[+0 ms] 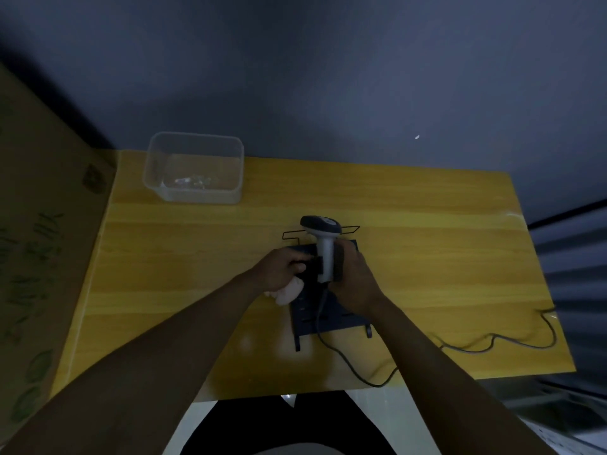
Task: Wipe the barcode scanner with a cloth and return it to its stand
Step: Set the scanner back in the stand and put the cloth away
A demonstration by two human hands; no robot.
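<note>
Right hand (353,280) grips scanner (323,239) handle over stand (328,315); left hand (279,269) clenches cloth (289,293). Clear tub (195,169) at table's (197,274) far left, contents unclear.

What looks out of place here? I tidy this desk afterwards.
Little stands out. The scanner's cable trails loose across the table and loops over its near edge. The stand lies flat, slightly askew. The clear tub sits upright; no spill visible.

yellow wood-grain table (410,224), black stand (331,316), white cloth (289,292)
</note>
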